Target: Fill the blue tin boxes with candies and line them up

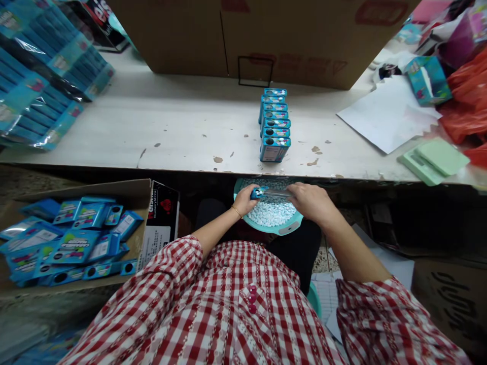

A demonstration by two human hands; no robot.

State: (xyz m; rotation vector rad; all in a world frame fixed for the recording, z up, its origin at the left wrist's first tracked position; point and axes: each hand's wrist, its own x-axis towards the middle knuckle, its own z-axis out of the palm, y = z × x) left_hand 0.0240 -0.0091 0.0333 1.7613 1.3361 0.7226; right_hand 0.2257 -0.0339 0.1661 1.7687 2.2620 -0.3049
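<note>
My left hand (243, 200) is shut around a small blue tin (257, 192), which lies on its side. My right hand (309, 200) grips a clear plastic tube (278, 193), whose tip meets the tin's open end. Both hands hover over a teal plastic basin (283, 229) resting in my lap, heaped with small white mints (271, 214). Beyond the worn white table edge (213, 165), several upright blue tins stand in a tight row (274, 126), out of reach of either hand. A gold bangle circles my left wrist.
A cardboard box (87, 190) of loose blue tins sits at my left. Bagged blue packs (41, 76) lie at the far left of the table. A large carton (228, 35) stands behind the row. White paper (388, 114), green pads (433, 159) and red plastic (464, 96) lie to the right.
</note>
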